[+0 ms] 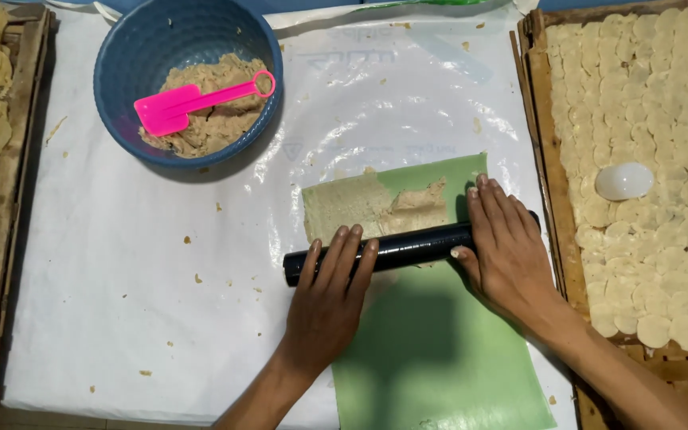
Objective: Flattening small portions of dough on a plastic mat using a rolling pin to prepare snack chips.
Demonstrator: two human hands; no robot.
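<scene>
A black cylindrical roller [408,247] lies across a green sheet [439,350] on the white-covered work surface. My left hand [332,299] rests flat on the roller's left part, fingers stretched forward. On the roller's right end lies my right hand [507,251], also flat with fingers together. Just beyond the roller, a thin flattened patch of beige dough [372,205] with a thicker lump at its right covers the sheet's far end.
A blue bowl [133,48] at the back left holds beige dough and a pink plastic spatula [197,99]. A woven tray [539,119] on the right carries several thin round dough discs and a white round cutter [624,181]. Another tray [5,183] stands at the left edge.
</scene>
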